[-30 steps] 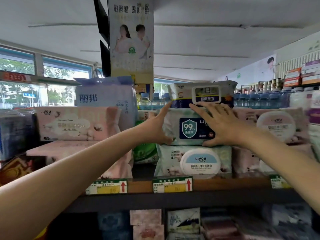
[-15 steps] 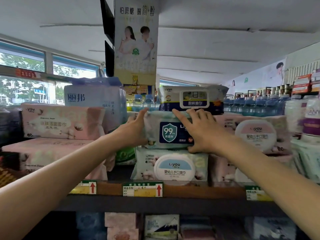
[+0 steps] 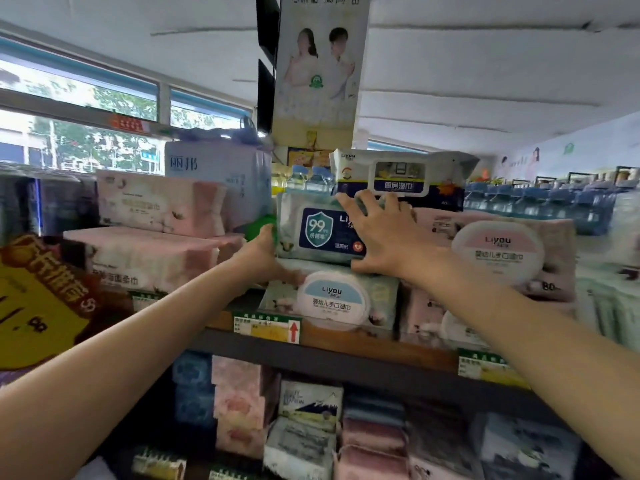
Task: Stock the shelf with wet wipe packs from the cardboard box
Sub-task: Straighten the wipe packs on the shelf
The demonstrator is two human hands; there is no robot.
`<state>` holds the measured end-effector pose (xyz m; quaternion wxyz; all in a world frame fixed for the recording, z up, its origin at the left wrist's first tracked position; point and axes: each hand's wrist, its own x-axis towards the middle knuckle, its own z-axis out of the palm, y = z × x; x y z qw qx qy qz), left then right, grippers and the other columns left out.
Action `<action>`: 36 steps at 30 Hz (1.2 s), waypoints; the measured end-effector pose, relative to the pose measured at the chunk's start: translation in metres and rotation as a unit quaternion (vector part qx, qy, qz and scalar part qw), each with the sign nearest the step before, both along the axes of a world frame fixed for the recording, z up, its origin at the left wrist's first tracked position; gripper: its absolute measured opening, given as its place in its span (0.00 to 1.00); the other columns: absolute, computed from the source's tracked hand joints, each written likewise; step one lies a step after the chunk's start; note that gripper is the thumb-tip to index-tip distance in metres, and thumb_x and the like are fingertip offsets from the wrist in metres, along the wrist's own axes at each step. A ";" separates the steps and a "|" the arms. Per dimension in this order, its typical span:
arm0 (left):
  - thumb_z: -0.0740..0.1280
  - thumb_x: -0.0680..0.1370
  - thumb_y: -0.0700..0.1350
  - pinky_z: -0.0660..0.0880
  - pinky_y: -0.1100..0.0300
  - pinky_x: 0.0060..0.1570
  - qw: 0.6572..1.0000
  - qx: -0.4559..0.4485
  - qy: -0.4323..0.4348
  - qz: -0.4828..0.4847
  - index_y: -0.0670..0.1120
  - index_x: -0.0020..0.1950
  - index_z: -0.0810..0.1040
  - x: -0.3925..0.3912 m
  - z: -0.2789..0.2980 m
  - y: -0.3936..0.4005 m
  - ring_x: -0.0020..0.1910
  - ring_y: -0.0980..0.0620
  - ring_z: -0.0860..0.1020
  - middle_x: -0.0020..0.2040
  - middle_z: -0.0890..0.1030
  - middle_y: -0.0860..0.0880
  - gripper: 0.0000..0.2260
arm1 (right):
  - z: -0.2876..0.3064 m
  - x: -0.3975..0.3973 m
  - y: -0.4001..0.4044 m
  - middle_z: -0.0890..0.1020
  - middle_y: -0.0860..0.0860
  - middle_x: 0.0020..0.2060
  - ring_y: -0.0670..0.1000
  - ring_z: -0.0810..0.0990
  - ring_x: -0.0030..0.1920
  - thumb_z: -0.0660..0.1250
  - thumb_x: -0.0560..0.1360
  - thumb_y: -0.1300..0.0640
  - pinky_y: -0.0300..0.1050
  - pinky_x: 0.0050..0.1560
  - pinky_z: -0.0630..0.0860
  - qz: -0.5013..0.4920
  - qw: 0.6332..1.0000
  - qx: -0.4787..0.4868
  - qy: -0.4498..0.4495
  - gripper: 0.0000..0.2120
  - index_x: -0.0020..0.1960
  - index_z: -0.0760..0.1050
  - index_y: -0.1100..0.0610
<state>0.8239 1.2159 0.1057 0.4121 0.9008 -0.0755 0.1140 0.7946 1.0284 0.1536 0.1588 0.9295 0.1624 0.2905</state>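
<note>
A pale green wet wipe pack (image 3: pixel 313 230) with a blue "99" shield lies in the shelf's middle stack, on top of a Liyou pack with a round blue-white lid (image 3: pixel 332 301). My left hand (image 3: pixel 265 252) grips the pack's lower left end, its fingers hidden behind it. My right hand (image 3: pixel 384 233) lies spread over the pack's right half, fingertips at its top edge and thumb at its bottom edge. A kitchen wipes pack (image 3: pixel 398 178) sits on top of the stack. The cardboard box is out of view.
Pink tissue packs (image 3: pixel 156 202) are stacked at the left, with a blue bundle (image 3: pixel 214 171) behind them. Pink-lidded Liyou packs (image 3: pixel 498 254) fill the right. The shelf edge (image 3: pixel 363 344) carries price tags. A lower shelf holds more packs (image 3: pixel 308 410). A poster (image 3: pixel 318 64) hangs overhead.
My left hand has slid down from the pack's upper left edge to its lower left corner. My right hand stays spread on the pack. The view has shifted left.
</note>
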 end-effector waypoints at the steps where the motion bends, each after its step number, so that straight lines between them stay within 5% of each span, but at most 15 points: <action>1: 0.78 0.62 0.47 0.71 0.47 0.64 1.000 -0.008 -0.003 0.003 0.46 0.70 0.60 -0.003 -0.001 -0.002 0.63 0.45 0.73 0.64 0.75 0.46 0.41 | -0.003 -0.001 0.001 0.58 0.56 0.71 0.66 0.61 0.66 0.70 0.68 0.44 0.62 0.64 0.63 -0.004 1.000 -0.004 -0.010 0.47 0.75 0.44 0.51; 4: 0.77 0.65 0.51 0.71 0.45 0.64 0.999 0.006 -0.016 0.035 0.47 0.74 0.54 -0.009 -0.007 -0.006 0.64 0.44 0.73 0.67 0.73 0.45 0.45 | -0.012 0.000 0.007 0.55 0.57 0.72 0.67 0.57 0.69 0.69 0.70 0.46 0.62 0.66 0.61 -0.013 0.999 -0.013 -0.030 0.46 0.76 0.43 0.53; 8: 0.71 0.72 0.52 0.70 0.49 0.63 0.994 0.077 -0.048 0.053 0.46 0.76 0.46 -0.018 -0.013 -0.013 0.65 0.42 0.72 0.69 0.70 0.41 0.43 | -0.016 -0.002 0.015 0.45 0.59 0.75 0.69 0.45 0.73 0.66 0.74 0.49 0.65 0.71 0.46 -0.050 0.999 -0.002 -0.006 0.45 0.76 0.36 0.54; 10: 0.69 0.74 0.50 0.65 0.47 0.67 0.989 0.119 -0.075 0.054 0.47 0.76 0.40 -0.027 -0.013 -0.018 0.70 0.38 0.65 0.73 0.60 0.36 0.44 | -0.016 -0.010 0.016 0.40 0.58 0.75 0.68 0.39 0.73 0.64 0.75 0.50 0.64 0.71 0.39 -0.062 0.998 -0.004 -0.019 0.45 0.75 0.33 0.54; 13: 0.66 0.76 0.45 0.56 0.44 0.72 0.934 0.280 -0.214 0.059 0.49 0.75 0.33 -0.037 -0.012 -0.025 0.75 0.35 0.47 0.76 0.39 0.37 0.44 | -0.029 -0.028 0.010 0.36 0.59 0.75 0.63 0.35 0.74 0.59 0.77 0.49 0.61 0.71 0.34 -0.058 0.997 -0.008 -0.058 0.41 0.75 0.33 0.55; 16: 0.61 0.78 0.39 0.57 0.44 0.71 0.867 0.403 -0.292 0.010 0.55 0.75 0.35 -0.033 -0.013 -0.028 0.75 0.36 0.38 0.76 0.33 0.44 0.39 | -0.052 -0.044 -0.001 0.38 0.61 0.75 0.61 0.42 0.76 0.54 0.80 0.49 0.58 0.67 0.28 -0.087 0.994 -0.044 -0.040 0.34 0.76 0.37 0.56; 19: 0.60 0.78 0.37 0.64 0.44 0.69 0.850 0.445 -0.280 -0.015 0.54 0.76 0.40 -0.028 -0.011 -0.034 0.75 0.37 0.37 0.76 0.35 0.46 0.36 | -0.063 -0.051 -0.004 0.39 0.61 0.75 0.58 0.45 0.76 0.55 0.79 0.53 0.56 0.70 0.32 -0.110 0.993 -0.043 -0.010 0.34 0.76 0.38 0.59; 24: 0.62 0.76 0.43 0.54 0.45 0.71 0.865 0.388 -0.317 0.014 0.50 0.75 0.51 -0.041 -0.001 -0.047 0.75 0.40 0.50 0.76 0.48 0.44 0.31 | -0.058 -0.063 -0.010 0.44 0.56 0.76 0.55 0.43 0.76 0.57 0.79 0.55 0.58 0.72 0.36 -0.075 0.996 0.029 -0.031 0.29 0.76 0.50 0.57; 28: 0.59 0.76 0.44 0.48 0.47 0.73 0.839 0.375 -0.394 -0.012 0.48 0.75 0.52 -0.049 0.010 -0.074 0.76 0.45 0.51 0.76 0.51 0.45 0.29 | -0.036 -0.078 -0.047 0.52 0.55 0.74 0.57 0.50 0.74 0.59 0.78 0.54 0.56 0.73 0.42 -0.080 0.986 0.090 -0.112 0.28 0.74 0.54 0.54; 33: 0.55 0.80 0.52 0.39 0.46 0.73 0.825 0.423 -0.374 -0.029 0.46 0.76 0.48 -0.041 0.032 -0.115 0.77 0.47 0.44 0.78 0.47 0.46 0.29 | -0.019 -0.081 -0.107 0.44 0.52 0.76 0.58 0.46 0.75 0.61 0.73 0.38 0.61 0.72 0.43 -0.147 0.986 0.071 -0.021 0.36 0.74 0.46 0.42; 36: 0.56 0.80 0.48 0.43 0.42 0.73 0.856 0.406 -0.320 -0.007 0.45 0.73 0.57 -0.028 0.047 -0.136 0.75 0.45 0.55 0.74 0.61 0.45 0.22 | -0.014 -0.073 -0.121 0.45 0.53 0.76 0.58 0.45 0.75 0.57 0.73 0.35 0.59 0.73 0.42 -0.129 0.992 -0.001 -0.007 0.37 0.74 0.38 0.38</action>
